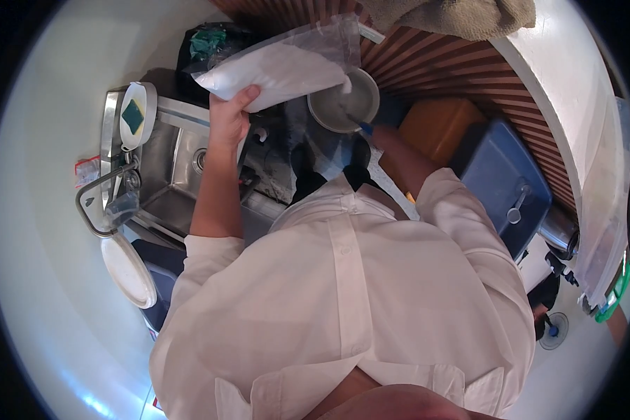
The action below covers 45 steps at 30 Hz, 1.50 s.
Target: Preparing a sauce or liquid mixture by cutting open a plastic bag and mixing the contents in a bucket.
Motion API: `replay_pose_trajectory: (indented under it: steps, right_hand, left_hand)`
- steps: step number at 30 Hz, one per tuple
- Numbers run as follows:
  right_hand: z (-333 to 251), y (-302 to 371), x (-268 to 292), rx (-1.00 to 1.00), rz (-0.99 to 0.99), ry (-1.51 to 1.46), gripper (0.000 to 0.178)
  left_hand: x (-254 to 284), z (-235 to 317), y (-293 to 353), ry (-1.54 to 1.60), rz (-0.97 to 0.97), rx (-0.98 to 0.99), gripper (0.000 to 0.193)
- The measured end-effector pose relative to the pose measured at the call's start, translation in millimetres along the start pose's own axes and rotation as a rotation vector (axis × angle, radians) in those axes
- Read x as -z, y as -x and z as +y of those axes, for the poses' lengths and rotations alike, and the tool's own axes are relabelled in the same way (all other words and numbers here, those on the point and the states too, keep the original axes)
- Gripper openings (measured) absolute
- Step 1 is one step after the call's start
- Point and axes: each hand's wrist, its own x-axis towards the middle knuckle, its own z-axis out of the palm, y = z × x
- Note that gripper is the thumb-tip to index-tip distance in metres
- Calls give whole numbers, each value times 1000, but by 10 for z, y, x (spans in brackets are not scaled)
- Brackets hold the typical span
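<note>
Sink of steel at left, sponge on its rim. Plastic bag of white powder, tilted mouth-down over round grey bowl; some powder seemingly in already, most left in bag. Left hand closed on bag's underside. Right hand at bowl's edge, grip impossible to tell.

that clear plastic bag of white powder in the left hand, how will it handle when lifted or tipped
The clear plastic bag of white powder is probably floppy: it sags and bulges around the left hand gripping its lower edge. It likely feels fairly heavy, being well filled. Tilted toward the round grey metal bowl, the powder may shift suddenly, so the bag could slump.
</note>
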Motion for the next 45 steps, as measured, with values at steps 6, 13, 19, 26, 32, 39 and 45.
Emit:
replay_pose_trajectory:
  steps: [6,13,19,26,32,39,45]
  right_hand:
    - [-21,-132,212,-44,47,61,28]
    - [-245,-123,264,-55,73,-78,29]
    - [-447,40,275,28,-59,38,31]
    - [-43,-35,100,2,-89,28,34]
    - [-64,-47,322,-21,114,-7,35]
    - [-266,-184,328,-10,122,-47,30]
    - [-468,-103,392,146,-48,94,30]
  left_hand:
    - [24,14,11,-15,19,-2,60]
    - [15,19,5,-16,25,10,59]
    - [42,6,-24,-11,30,12,60]
    - [-4,11,-82,-3,2,26,60]
    - [27,5,-16,-5,22,6,60]
    - [-73,-46,79,-7,30,-9,61]
    - [-93,-118,182,12,70,-45,61]
